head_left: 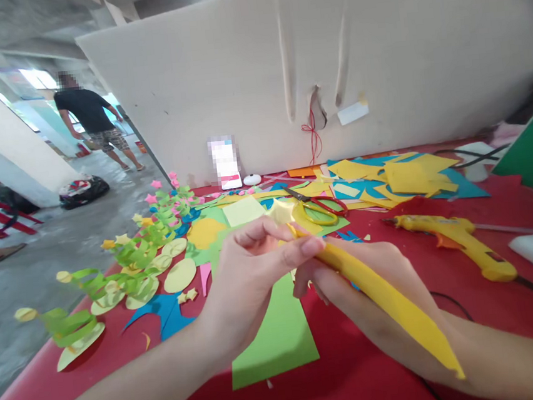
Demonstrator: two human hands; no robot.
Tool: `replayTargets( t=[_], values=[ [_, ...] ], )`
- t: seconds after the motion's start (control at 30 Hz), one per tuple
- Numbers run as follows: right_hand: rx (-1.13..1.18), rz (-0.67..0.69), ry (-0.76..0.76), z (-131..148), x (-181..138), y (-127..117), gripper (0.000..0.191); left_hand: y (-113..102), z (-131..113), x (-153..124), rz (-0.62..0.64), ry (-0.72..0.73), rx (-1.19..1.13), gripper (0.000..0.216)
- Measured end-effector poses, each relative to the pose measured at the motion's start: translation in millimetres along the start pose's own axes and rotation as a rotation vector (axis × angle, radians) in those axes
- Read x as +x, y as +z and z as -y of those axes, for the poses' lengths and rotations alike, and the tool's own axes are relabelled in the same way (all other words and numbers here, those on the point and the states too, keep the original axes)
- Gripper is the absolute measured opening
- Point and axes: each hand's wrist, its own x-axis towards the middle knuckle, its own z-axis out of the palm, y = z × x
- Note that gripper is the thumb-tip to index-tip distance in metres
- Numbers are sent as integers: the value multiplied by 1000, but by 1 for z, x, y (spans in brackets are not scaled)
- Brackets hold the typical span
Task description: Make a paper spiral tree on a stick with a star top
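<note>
A long yellow paper piece stretches from my fingertips back over my right hand and wrist, narrowing to a point. My left hand pinches its far end between thumb and fingers. Curled beneath and around the same paper, my right hand grips it, its fingertips partly hidden. Just beyond my fingers is a pale yellow paper star. Scissors with red and yellow handles lie behind my hands on paper. Below them, a green sheet rests on the red table.
Paper spirals on pale ovals line the left edge. A blue scrap and small stars lie nearby. At right rests a yellow glue gun; yellow sheets pile behind. A phone leans on the white panel. A person stands beyond.
</note>
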Motion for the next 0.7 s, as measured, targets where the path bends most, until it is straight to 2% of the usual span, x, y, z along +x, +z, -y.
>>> replayTargets(
  t=[0.27,0.47,0.7],
  values=[
    [141,49,65,-5,-1,-3,25,-3,-5,1,78,66,123,11],
    [238,47,108,-4,-3,-3,36,-3,-9,-1,163,85,133,17],
    [473,195,249,-9,-1,1,43,-6,-11,-3,176,48,200,18]
  ],
)
